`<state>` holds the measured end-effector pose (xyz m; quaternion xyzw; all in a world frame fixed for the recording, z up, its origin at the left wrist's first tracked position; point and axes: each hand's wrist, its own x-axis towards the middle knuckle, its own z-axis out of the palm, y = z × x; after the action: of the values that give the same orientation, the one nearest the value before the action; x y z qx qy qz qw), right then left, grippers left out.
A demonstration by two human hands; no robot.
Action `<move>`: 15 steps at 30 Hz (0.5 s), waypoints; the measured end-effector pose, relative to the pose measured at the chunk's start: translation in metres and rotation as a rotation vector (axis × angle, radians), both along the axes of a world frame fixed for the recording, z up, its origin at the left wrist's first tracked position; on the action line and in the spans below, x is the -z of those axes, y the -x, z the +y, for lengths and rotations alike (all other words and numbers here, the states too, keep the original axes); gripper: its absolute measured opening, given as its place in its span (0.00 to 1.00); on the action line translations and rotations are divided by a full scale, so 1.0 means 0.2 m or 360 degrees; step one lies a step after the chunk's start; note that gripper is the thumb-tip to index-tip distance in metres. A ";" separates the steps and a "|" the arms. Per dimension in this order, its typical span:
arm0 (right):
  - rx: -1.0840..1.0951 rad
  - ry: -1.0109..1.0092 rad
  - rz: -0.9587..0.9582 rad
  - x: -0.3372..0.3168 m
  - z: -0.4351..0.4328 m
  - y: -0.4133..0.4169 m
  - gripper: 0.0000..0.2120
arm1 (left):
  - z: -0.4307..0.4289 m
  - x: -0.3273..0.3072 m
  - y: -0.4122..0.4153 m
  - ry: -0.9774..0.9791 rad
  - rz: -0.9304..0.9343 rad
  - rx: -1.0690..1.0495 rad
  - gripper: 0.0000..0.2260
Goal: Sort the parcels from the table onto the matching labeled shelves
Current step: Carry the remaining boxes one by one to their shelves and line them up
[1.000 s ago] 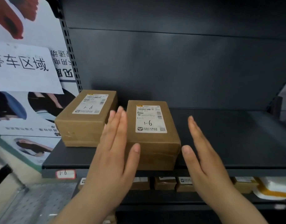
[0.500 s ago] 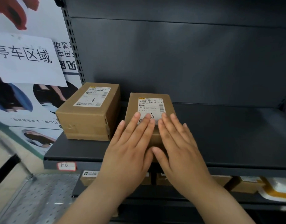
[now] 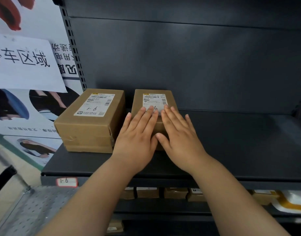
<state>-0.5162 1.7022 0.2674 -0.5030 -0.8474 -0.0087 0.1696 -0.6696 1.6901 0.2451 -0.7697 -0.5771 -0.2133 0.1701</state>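
Dark steel shelving fills the frame, its back panel bare; posters (image 3: pixel 22 65) hang at upper left. Notes from the remote station:

- The parcel (image 3: pixel 139 101), a small brown carton with its label up, lies flat on the shelf (image 3: pixel 231 150) at centre frame. It is just beside a 2nd carton (image 3: pixel 88 126) on its left, with a narrow gap between the 2.
- State of the left grip (image 3: pixel 137 138) and right grip (image 3: pixel 178 137): both flat, fingers straight, laid palm-down on the parcel's top and near edge, thumbs almost meeting. Neither is wrapped around anything.
- Fingertips cover part of the handwritten mark; I read a 6. The shelf tag (image 3: pixel 66 182) at lower left reads 1-6, and the 2nd carton bears a like mark. I judge this parcel is in its right place and the placing nearly done.
- Handling, my estimate: stiff taped cardboard, likely light for its size, with matte sides that won't slip. It should slide readily on smooth painted steel. To lift it I'd take the 2 long sides, 1 grip each, clear of the glossy label.
- More cartons (image 3: pixel 147 192) show on the level below.
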 end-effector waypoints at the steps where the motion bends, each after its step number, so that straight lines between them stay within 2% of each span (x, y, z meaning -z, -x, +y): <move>1: 0.0004 0.0002 -0.0009 0.00 0.00 0.00 0.31 | 0.01 0.00 0.00 -0.0005 -0.0005 0.0004 0.26; 9: 0.0092 -0.0015 -0.0073 -0.05 -0.05 0.00 0.31 | -0.02 -0.03 0.01 -0.0061 0.0051 0.0026 0.27; 15: 0.0140 -0.0042 0.0141 -0.07 -0.24 0.02 0.31 | -0.15 -0.09 0.02 -0.0174 -0.0034 0.0200 0.26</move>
<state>-0.5203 1.6533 0.2805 -0.5373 -0.8161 -0.0050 0.2129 -0.6745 1.6591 0.2634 -0.7916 -0.5170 -0.2629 0.1920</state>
